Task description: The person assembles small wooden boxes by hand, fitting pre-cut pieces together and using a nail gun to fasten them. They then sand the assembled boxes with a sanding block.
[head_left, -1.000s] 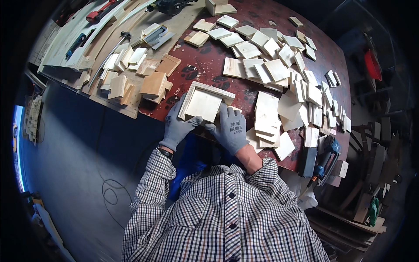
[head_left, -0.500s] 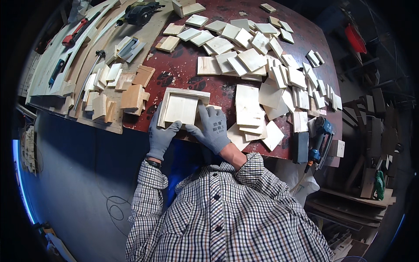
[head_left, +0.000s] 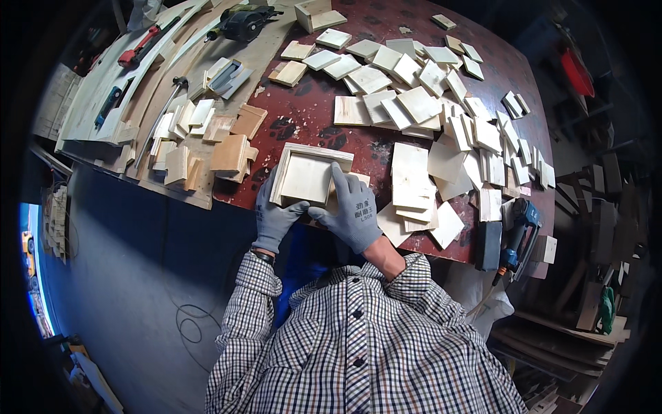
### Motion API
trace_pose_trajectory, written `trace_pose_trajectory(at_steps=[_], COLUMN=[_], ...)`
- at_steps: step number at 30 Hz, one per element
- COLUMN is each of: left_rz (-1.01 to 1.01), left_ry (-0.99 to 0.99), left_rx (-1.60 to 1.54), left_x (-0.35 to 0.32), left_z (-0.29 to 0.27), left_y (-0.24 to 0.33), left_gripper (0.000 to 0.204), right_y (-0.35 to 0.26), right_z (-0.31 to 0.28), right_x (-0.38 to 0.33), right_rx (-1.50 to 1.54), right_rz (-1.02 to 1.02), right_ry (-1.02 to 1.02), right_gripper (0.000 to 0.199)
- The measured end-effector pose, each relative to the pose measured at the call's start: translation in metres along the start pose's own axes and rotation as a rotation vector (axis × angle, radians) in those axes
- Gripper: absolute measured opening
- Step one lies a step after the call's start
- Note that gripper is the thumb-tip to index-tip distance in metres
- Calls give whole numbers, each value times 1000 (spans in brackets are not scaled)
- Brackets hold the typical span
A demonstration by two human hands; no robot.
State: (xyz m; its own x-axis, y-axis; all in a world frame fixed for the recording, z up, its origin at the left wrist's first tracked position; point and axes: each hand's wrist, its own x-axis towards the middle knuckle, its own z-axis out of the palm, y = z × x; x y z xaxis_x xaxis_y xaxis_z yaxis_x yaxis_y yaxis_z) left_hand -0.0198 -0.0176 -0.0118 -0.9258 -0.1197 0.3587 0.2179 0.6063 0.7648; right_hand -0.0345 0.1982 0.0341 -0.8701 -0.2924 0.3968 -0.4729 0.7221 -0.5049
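Note:
At the near edge of the dark red table lies a small square wooden frame (head_left: 318, 151) with a pale flat panel (head_left: 305, 178) inside it. My left hand (head_left: 274, 219), in a grey glove, grips the frame's left near corner, with its thumb along the near side. My right hand (head_left: 356, 212), gloved alike, closes on the right near side, its index finger stretched along the panel's right edge. Part of another wood piece shows behind the right fingers. The undersides of both hands' grips are hidden.
Many pale wood pieces (head_left: 420, 105) spread over the table (head_left: 310, 114)'s far and right parts. A blue nail gun (head_left: 522, 226) with a hose rests at the right edge beside a dark block (head_left: 489, 245). A hammer (head_left: 179, 83), brown blocks (head_left: 229, 153) and a circular saw (head_left: 245, 24) lie left.
The whole view has shifted, so the scene sits further right and slightly lower. Both hands keep hold of the frame; my right index finger now lies straighter along the panel's edge.

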Motion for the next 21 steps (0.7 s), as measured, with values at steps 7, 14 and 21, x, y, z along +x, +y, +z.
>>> trace_pose_trajectory(at_steps=[7, 14, 21], left_rz=[5, 20, -47], left_ry=[-2, 29, 23], left_rx=[13, 0, -109], left_x=[-2, -1, -5], left_z=[0, 8, 9], left_y=[-3, -7, -11], left_gripper=[97, 91, 87], right_y=[0, 5, -6], right_z=[-2, -9, -9], right_x=[2, 8, 6], right_rx=[70, -24, -86], right_rz=[62, -2, 77], right_ry=[-77, -28, -97], right_gripper=[94, 92, 80])
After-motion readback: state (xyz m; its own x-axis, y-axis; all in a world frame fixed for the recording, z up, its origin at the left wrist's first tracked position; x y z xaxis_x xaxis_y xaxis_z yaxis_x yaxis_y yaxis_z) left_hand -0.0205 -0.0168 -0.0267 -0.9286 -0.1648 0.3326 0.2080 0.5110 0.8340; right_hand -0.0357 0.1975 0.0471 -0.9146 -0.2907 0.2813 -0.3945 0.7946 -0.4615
